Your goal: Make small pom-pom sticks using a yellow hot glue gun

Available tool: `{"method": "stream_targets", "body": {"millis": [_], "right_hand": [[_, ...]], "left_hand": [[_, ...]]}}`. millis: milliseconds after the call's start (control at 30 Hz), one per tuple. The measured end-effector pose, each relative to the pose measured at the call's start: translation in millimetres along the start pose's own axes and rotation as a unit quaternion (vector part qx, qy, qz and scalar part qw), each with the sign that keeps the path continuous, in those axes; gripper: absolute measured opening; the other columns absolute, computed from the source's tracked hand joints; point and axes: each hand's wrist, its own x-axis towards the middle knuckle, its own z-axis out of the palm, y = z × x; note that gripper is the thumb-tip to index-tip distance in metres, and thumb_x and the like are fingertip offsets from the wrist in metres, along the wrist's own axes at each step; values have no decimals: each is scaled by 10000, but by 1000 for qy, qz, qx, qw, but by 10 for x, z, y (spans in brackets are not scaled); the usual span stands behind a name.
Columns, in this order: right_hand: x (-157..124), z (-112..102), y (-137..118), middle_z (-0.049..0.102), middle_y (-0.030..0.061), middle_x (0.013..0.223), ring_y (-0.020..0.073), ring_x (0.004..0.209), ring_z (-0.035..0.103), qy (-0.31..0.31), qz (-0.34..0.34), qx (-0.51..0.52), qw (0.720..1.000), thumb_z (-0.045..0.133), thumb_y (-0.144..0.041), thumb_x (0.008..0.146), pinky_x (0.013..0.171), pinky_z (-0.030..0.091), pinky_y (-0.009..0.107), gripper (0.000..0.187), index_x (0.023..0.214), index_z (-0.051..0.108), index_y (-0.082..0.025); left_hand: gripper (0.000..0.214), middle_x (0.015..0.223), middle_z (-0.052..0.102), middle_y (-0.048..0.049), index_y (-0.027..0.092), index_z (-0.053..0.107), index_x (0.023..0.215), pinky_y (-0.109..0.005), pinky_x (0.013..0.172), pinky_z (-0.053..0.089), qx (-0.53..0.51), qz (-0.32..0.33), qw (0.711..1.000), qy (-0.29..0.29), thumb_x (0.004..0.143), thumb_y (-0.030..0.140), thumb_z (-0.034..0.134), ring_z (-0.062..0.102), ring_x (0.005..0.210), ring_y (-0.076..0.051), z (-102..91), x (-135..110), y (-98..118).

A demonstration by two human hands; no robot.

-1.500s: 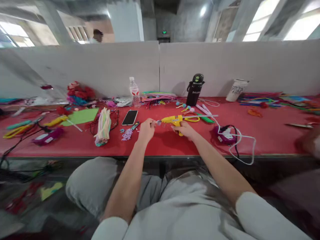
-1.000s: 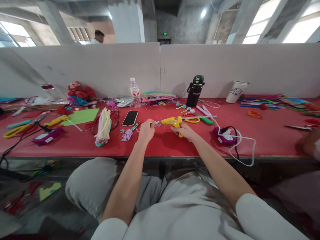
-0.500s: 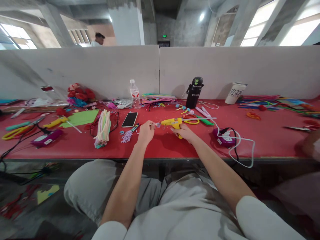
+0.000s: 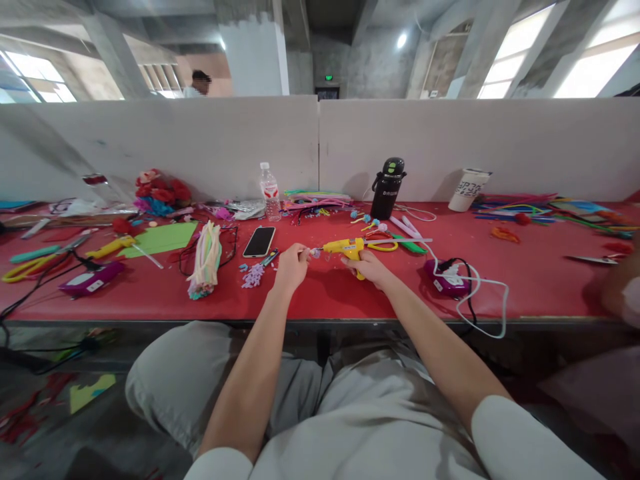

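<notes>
My right hand [image 4: 369, 265] is wrapped round the handle of a yellow hot glue gun [image 4: 345, 247], with a long clear glue stick [image 4: 400, 240] sticking out of its back. The gun's nozzle points left, right at a small pale purple piece [image 4: 315, 253]. That piece is pinched in the fingertips of my left hand [image 4: 293, 265]; its exact kind is too small to make out. Left of this hand lies a pile of small lilac pieces [image 4: 253, 275], with a small cutter-like tool [image 4: 271, 258] beside it.
A phone [image 4: 259, 241] and a bundle of pale fuzzy stems [image 4: 205, 260] lie to the left. Behind stand a water bottle [image 4: 270, 191] and a black flask [image 4: 389, 189]. A purple power block [image 4: 447, 278] with a white cable is at right. Another person's arm [image 4: 620, 287] shows at the right edge.
The view has tilted up very slightly. Both hands keep their places, with the nozzle still at the small purple piece.
</notes>
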Motion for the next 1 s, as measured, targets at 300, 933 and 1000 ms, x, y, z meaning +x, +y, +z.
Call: {"method": "stream_targets", "body": {"millis": [300,933,1000], "right_hand": [[-48,-237,43,570,6,671,161,609,497,103,-50,-164,980,730,-444,697,572,368,283,301,798,622,-182],[-439,290,-206,670,79,925,206,838,603,-68,-225,-247,940,563,-316,889,802,460,336,144,907,642,-197],[-257,644,-349,673,75,926,205,846,606,-124,-245,-195,942,567,-275,894,805,470,339,141,945,663,-187]], "left_hand": [[178,734,693,-48,179,610,859,-269,649,494,-60,11,998,22,902,324,515,665,650,-163,-127,11,91],[244,748,660,-34,164,603,928,-234,657,506,-181,91,971,131,924,396,528,630,657,-118,-85,-31,431],[244,768,666,-38,167,605,938,-235,669,518,-198,104,967,119,921,400,535,639,673,-119,-110,-36,563]]}}
